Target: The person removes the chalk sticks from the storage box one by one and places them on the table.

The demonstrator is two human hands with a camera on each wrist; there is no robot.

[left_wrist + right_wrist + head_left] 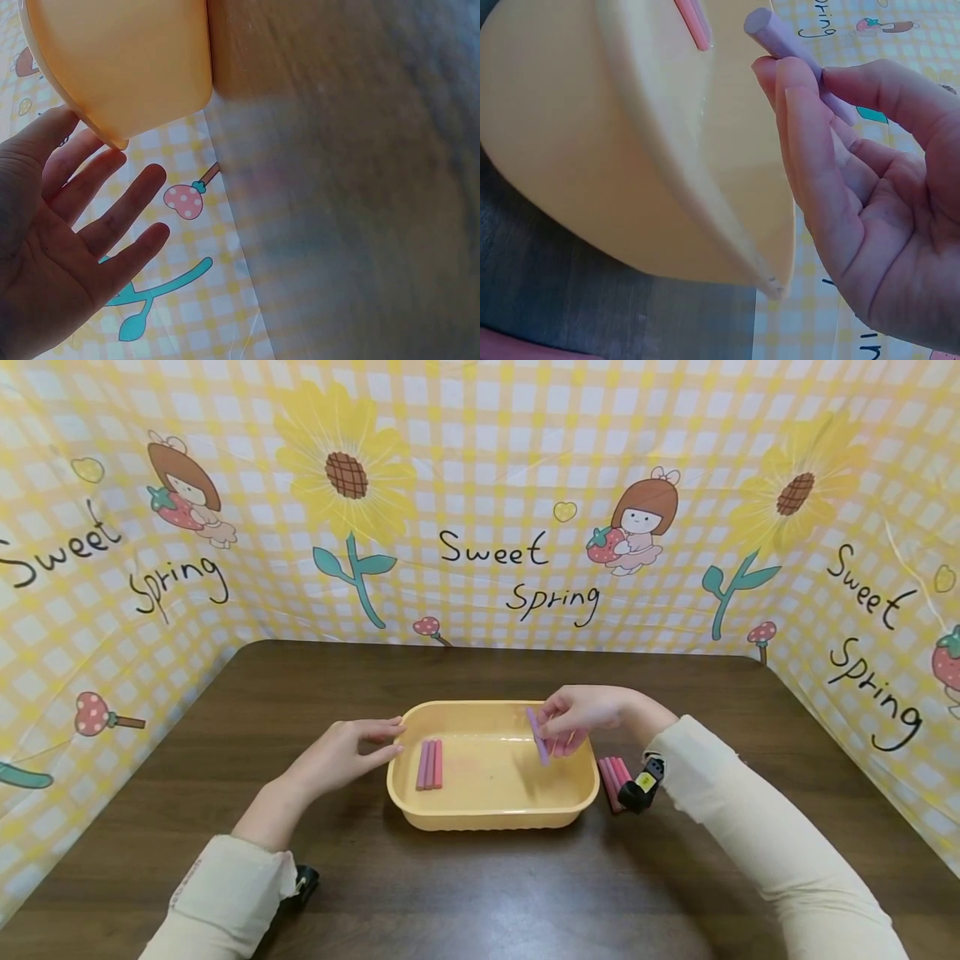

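Observation:
A yellow plastic basin (480, 818) sits on the table. My left hand (337, 756) touches its left rim with thumb and fingertips; in the left wrist view the other fingers of this hand (82, 232) are spread. Over the basin's right side, my right hand (566, 718) pinches a slim purple chalk-like stick (537, 737) between thumb and fingertips. Its flat round end shows in the right wrist view, where the purple stick (787, 45) slants above the basin wall. Inside the basin, several pink and purple sticks (429, 765) lie side by side at the left.
More pink sticks (613, 781) lie on the table just right of the basin, partly hidden by the right wrist's black camera (642, 787). A yellow checked cloth (480, 485) surrounds the brown wooden table (352, 893) at the back and sides.

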